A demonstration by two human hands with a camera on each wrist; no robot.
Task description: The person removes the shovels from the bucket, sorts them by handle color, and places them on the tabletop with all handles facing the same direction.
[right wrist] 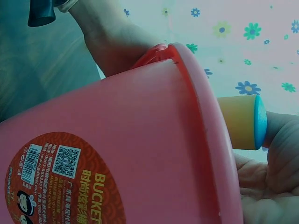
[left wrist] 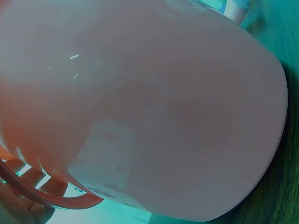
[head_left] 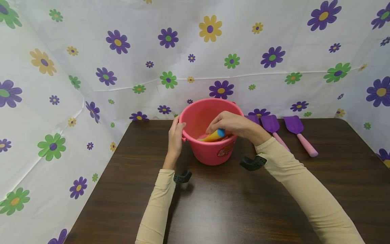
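A pink bucket (head_left: 210,152) stands upright on the dark wooden table. My left hand (head_left: 175,137) grips its left rim, the thumb at the edge and the fingers outside. In the left wrist view those fingers show beside the bucket's carrying handle (left wrist: 77,201). Over the near right rim reaches my right hand (head_left: 230,122), its fingers inside the bucket. It holds a yellow grip with a blue end (head_left: 214,135); the lower part is hidden in the bucket. The right wrist view shows the yellow grip (right wrist: 238,122) poking past the rim by the palm.
Toy shovels with purple blades and pink handles lie right of the bucket: one at the far right (head_left: 294,125), another beside it (head_left: 270,123), and a third (head_left: 253,118) partly behind my right arm. A flowered sheet (head_left: 189,40) hangs behind and beside the table (head_left: 122,203).
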